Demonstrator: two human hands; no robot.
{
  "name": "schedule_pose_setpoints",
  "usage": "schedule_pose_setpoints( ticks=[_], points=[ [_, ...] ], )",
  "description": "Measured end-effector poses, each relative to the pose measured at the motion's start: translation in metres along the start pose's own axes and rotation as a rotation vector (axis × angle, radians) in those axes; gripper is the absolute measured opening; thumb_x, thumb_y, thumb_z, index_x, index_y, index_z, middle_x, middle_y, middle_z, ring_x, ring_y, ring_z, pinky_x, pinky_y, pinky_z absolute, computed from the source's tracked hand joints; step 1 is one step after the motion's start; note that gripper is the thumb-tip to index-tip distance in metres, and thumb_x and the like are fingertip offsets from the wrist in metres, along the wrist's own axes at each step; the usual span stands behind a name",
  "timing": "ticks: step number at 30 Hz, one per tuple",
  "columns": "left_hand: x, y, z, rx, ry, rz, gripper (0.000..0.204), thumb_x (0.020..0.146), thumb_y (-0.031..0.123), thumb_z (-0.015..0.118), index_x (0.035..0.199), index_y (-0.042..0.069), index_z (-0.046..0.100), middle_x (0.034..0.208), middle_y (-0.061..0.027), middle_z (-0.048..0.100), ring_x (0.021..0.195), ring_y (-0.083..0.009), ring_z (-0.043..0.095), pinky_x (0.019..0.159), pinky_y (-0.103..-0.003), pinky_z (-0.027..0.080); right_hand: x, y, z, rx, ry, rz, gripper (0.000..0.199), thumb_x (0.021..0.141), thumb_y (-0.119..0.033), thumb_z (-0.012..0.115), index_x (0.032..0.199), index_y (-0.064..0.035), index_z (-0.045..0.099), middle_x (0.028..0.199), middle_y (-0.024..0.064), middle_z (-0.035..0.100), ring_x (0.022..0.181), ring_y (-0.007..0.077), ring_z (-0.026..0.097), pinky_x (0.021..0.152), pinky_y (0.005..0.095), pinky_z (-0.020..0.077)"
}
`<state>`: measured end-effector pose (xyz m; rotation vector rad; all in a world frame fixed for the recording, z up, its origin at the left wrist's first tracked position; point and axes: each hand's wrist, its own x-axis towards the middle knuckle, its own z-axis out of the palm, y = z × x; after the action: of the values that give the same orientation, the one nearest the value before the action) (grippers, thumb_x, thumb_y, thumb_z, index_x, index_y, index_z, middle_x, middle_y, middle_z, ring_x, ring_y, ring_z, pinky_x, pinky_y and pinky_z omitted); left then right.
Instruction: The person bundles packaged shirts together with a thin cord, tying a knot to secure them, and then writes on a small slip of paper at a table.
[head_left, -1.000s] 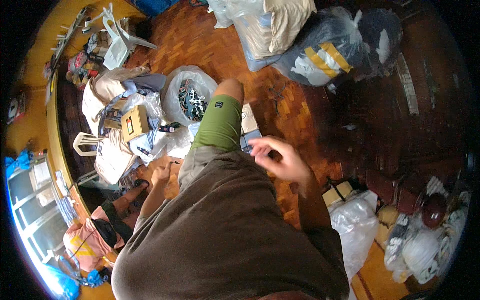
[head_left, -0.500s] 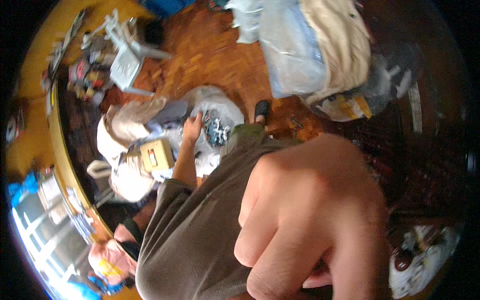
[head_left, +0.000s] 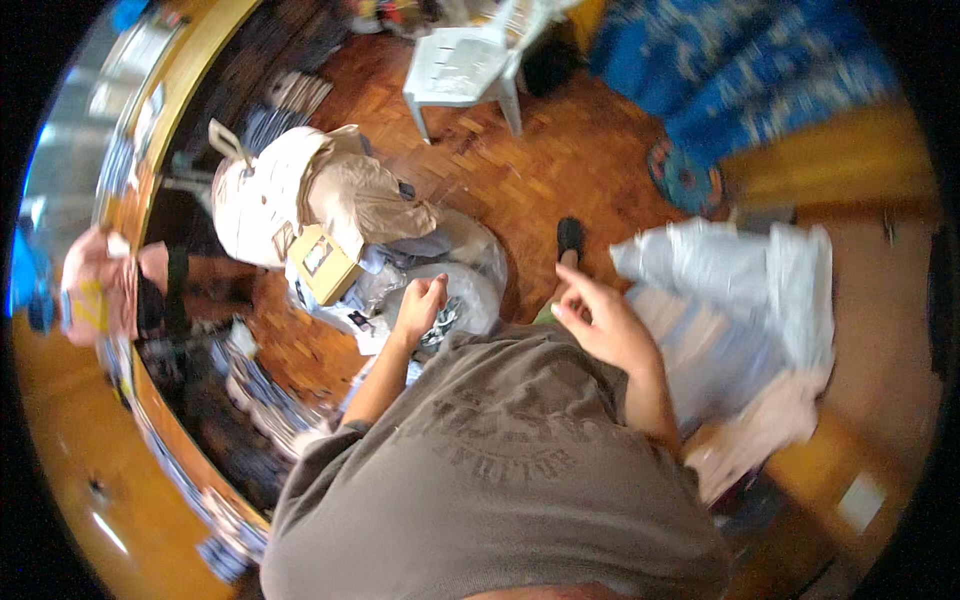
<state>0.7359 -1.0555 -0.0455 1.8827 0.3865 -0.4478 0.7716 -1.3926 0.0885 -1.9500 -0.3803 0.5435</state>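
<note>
My left hand (head_left: pixel 424 306) is closed, thumb uppermost, above a clear plastic bag (head_left: pixel 478 288). Small white and dark pieces (head_left: pixel 447 318) show inside the bag, just beside the hand; whether the fingers hold anything is hidden. My right hand (head_left: pixel 606 322) hangs in front of my body with its index finger stretched out and the thumb apart; nothing shows in it. A small cardboard box (head_left: pixel 335 278) lies left of my left hand, against a heap of beige cloth (head_left: pixel 345 195). Plastic-wrapped bluish cloth (head_left: pixel 715 340) lies to the right of my right hand.
A white plastic chair (head_left: pixel 455 65) stands on the wooden floor (head_left: pixel 500 165) ahead. Blue patterned fabric (head_left: pixel 740 70) hangs at the far right, above a round blue object (head_left: pixel 685 178). Folded cloth (head_left: pixel 265 395) lies in stacks at left, beside a long yellow-edged counter (head_left: pixel 165 425).
The view has swung round, so the chair and heap appear farther right. My right hand, large and curled close to the camera before, is now lower and farther away with its index finger extended.
</note>
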Motion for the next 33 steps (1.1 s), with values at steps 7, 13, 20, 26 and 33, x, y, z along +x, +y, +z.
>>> schedule_pose_setpoints(
  ticks=[7,13,20,26,33],
  points=[
    [0.089,0.148,0.006,0.159,0.005,-0.023,0.063,0.1,0.055,0.053,0.08,-0.002,0.07,0.07,-0.0189,0.068,0.066,-0.0314,0.067,0.066,-0.047,0.049,0.192,0.02,-0.093,-0.154,-0.492,-0.034,0.058,0.094,-0.03,0.074,0.14,-0.0008,0.056,0.101,0.0124,0.074,0.095,0.0281,0.071,0.084,0.039,0.0554],
    [0.129,0.17,-0.045,0.055,0.317,-0.049,0.057,0.096,0.047,0.059,0.068,-0.002,0.062,0.058,-0.0225,0.053,0.056,-0.0358,0.058,0.056,-0.048,0.043,0.374,-0.059,-0.083,-0.294,-0.848,-0.369,0.059,0.09,-0.034,0.077,0.138,-0.0052,0.059,0.103,0.0118,0.072,0.089,0.0257,0.07,0.078,0.037,0.057],
    [0.15,0.134,-0.145,0.008,0.823,-0.34,0.06,0.099,0.05,0.056,0.067,0.001,0.065,0.06,-0.0207,0.059,0.058,-0.0372,0.062,0.057,-0.047,0.046,0.562,-0.106,0.105,-0.378,-1.181,-0.565,0.058,0.091,-0.039,0.076,0.129,0.0022,0.062,0.096,0.0163,0.076,0.089,0.0282,0.074,0.079,0.0378,0.0578],
    [0.164,0.088,-0.21,0.089,1.003,-0.598,0.066,0.099,0.06,0.051,0.069,0.005,0.071,0.066,-0.0219,0.066,0.067,-0.0412,0.068,0.06,-0.051,0.051,0.668,-0.117,0.258,-0.83,-1.486,-0.515,0.062,0.087,-0.057,0.068,0.106,0.002,0.074,0.1,0.0245,0.074,0.092,0.0388,0.072,0.083,0.0465,0.0563],
    [0.174,0.069,-0.236,-0.333,1.399,-0.56,0.05,0.101,0.035,0.059,0.066,-0.002,0.059,0.055,-0.0147,0.053,0.051,-0.025,0.05,0.053,-0.04,0.04,0.684,-0.16,0.34,-1.224,-2.103,-0.521,0.062,0.096,-0.056,0.061,0.096,0.0043,0.075,0.093,0.0243,0.074,0.089,0.0395,0.071,0.084,0.045,0.0549]
  ],
)
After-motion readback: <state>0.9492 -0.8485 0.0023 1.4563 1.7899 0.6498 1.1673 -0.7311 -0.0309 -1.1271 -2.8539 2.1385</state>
